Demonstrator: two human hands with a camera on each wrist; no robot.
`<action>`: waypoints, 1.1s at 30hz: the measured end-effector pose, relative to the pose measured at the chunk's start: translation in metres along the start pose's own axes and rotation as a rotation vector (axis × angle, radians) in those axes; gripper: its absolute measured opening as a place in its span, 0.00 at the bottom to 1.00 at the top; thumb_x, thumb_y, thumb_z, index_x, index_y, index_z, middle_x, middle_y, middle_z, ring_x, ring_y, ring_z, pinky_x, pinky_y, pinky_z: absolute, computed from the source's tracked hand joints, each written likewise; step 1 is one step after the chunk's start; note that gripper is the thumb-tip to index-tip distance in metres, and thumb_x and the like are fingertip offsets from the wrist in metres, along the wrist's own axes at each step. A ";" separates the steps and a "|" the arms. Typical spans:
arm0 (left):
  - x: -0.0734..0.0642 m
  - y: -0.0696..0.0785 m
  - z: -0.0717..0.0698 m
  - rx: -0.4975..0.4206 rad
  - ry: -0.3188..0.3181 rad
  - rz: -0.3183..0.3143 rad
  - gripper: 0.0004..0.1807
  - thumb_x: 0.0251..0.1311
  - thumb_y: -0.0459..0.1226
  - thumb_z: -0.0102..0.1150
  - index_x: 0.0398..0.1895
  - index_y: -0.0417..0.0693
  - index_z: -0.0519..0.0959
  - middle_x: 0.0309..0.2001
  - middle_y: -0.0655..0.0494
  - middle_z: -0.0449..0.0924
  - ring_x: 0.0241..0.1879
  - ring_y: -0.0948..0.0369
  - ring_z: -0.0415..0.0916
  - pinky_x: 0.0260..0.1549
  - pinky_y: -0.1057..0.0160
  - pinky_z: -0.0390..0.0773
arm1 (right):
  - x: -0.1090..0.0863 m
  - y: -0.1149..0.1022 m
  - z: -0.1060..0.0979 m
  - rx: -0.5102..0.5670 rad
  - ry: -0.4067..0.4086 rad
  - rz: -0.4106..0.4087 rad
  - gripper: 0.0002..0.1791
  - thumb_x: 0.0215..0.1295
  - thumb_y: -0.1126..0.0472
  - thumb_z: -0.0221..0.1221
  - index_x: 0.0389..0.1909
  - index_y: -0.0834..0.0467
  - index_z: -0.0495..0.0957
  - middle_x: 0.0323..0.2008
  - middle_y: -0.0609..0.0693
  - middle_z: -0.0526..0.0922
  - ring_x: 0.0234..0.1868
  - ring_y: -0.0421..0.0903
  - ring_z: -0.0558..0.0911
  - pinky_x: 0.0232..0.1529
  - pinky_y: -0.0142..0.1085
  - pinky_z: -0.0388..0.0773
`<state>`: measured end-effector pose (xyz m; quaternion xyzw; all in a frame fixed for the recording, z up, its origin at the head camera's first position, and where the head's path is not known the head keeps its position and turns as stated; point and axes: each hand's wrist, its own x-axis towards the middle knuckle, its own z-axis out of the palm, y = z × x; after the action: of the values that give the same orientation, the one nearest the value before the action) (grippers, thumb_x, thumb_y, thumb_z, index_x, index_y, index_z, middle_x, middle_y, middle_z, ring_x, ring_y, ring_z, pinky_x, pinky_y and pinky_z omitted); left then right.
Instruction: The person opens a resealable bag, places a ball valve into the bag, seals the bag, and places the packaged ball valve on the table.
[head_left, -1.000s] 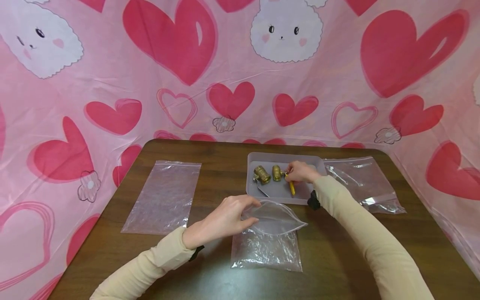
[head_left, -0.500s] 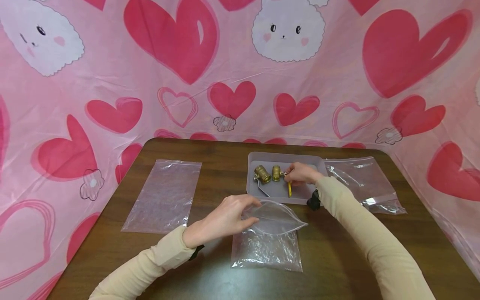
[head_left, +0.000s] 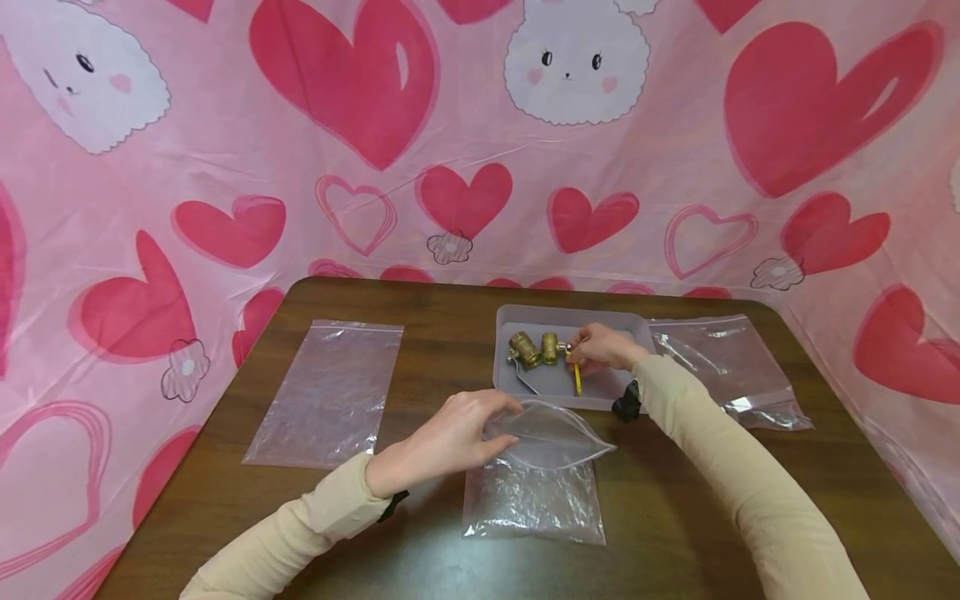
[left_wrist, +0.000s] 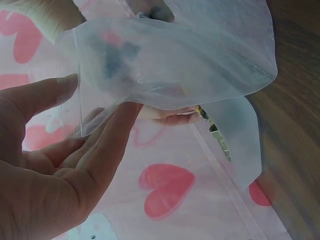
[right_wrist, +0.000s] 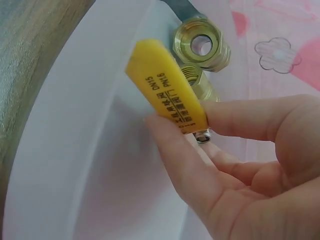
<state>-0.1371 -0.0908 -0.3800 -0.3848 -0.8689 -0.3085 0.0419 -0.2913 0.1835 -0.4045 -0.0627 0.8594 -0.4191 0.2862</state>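
The right hand (head_left: 600,346) has thumb and fingers (right_wrist: 182,157) clamped on a yellow handle (right_wrist: 165,87). Its printing reads "DN15" and "PN16", beside a line of Chinese characters I can't make out fully; more lettering runs under the fingertips. That handle belongs to the small brass valve (head_left: 550,348), within the grey tray (head_left: 551,383), just beside a larger brass valve (head_left: 526,349) with a bare metal lever (head_left: 527,381).

Nearer the person, the left hand (head_left: 461,429) has its thumb and fingers apart at the gaping mouth of a clear zip bag (head_left: 534,504). Farther out, one flat bag (head_left: 330,396) lies left on the wooden table (head_left: 660,525), another bag (head_left: 723,367) right beside the tray.
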 end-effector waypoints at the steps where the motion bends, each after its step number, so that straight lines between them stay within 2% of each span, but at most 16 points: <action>1: 0.000 0.000 0.000 0.001 -0.001 -0.003 0.17 0.57 0.35 0.70 0.49 0.40 0.81 0.46 0.50 0.87 0.43 0.59 0.85 0.42 0.63 0.84 | 0.000 0.000 0.000 0.005 -0.001 -0.004 0.15 0.66 0.68 0.57 0.49 0.74 0.69 0.40 0.61 0.84 0.37 0.42 0.84 0.44 0.40 0.86; 10: 0.000 -0.001 -0.001 -0.010 -0.010 -0.014 0.17 0.57 0.36 0.70 0.49 0.41 0.81 0.46 0.50 0.87 0.43 0.59 0.85 0.43 0.64 0.84 | -0.005 0.005 0.003 0.053 0.015 -0.023 0.19 0.67 0.68 0.55 0.53 0.74 0.64 0.44 0.62 0.80 0.41 0.46 0.85 0.43 0.38 0.85; 15: 0.001 -0.001 0.000 -0.015 -0.011 -0.009 0.17 0.57 0.36 0.70 0.49 0.40 0.81 0.46 0.50 0.87 0.43 0.59 0.85 0.43 0.64 0.84 | -0.017 0.003 0.002 0.074 0.065 -0.061 0.22 0.67 0.68 0.55 0.57 0.73 0.62 0.45 0.62 0.78 0.41 0.47 0.84 0.45 0.42 0.85; 19: 0.002 -0.002 0.000 -0.023 -0.010 -0.007 0.17 0.57 0.36 0.70 0.49 0.40 0.81 0.46 0.50 0.87 0.43 0.59 0.85 0.43 0.64 0.84 | -0.026 -0.002 0.000 0.086 0.120 -0.094 0.23 0.67 0.69 0.57 0.58 0.73 0.62 0.45 0.62 0.78 0.39 0.45 0.83 0.47 0.46 0.85; 23: 0.002 -0.001 0.000 -0.033 -0.013 -0.010 0.17 0.57 0.35 0.70 0.49 0.39 0.81 0.46 0.49 0.87 0.44 0.59 0.85 0.43 0.63 0.84 | -0.036 -0.008 -0.001 0.092 0.158 -0.112 0.24 0.67 0.69 0.58 0.59 0.73 0.62 0.48 0.64 0.76 0.41 0.46 0.84 0.50 0.49 0.84; 27: 0.003 -0.001 -0.001 -0.039 -0.026 -0.014 0.17 0.57 0.35 0.70 0.49 0.39 0.81 0.46 0.49 0.87 0.43 0.59 0.85 0.43 0.64 0.84 | -0.046 -0.013 -0.001 0.090 0.187 -0.133 0.25 0.67 0.67 0.60 0.60 0.71 0.63 0.52 0.66 0.75 0.44 0.46 0.83 0.50 0.48 0.84; 33: 0.004 -0.002 -0.001 -0.046 -0.049 -0.018 0.18 0.57 0.36 0.70 0.50 0.40 0.81 0.47 0.49 0.87 0.42 0.59 0.84 0.43 0.65 0.84 | -0.066 -0.024 0.005 0.086 0.194 -0.217 0.25 0.66 0.66 0.61 0.59 0.71 0.64 0.54 0.68 0.75 0.45 0.47 0.84 0.48 0.46 0.85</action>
<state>-0.1415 -0.0896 -0.3790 -0.3855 -0.8658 -0.3191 0.0092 -0.2375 0.1881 -0.3602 -0.1018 0.8525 -0.4880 0.1572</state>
